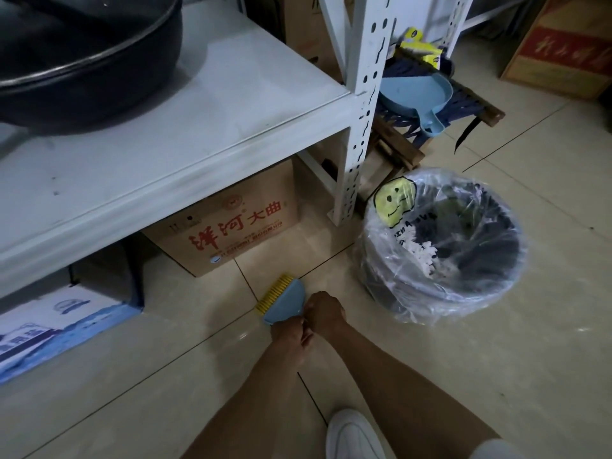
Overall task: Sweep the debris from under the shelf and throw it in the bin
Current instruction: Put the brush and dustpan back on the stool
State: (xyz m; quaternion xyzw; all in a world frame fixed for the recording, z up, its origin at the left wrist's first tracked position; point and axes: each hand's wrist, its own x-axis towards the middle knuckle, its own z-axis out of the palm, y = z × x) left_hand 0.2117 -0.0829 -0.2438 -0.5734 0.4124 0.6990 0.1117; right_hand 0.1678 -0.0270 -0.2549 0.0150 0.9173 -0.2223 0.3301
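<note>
Hands: left (288, 336) and right (324, 312) both closed on brush (284, 301), on floor just before shelf (185, 154). No debris visible there. Risk: short brush misses under-shelf debris behind box (228, 226); flicks could miss bin (440, 250).

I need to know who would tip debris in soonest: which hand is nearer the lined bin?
Right. The right hand sits just left of the bin, on the blue brush. The left hand is beside it, farther from the bin, gripping the brush too.
</note>
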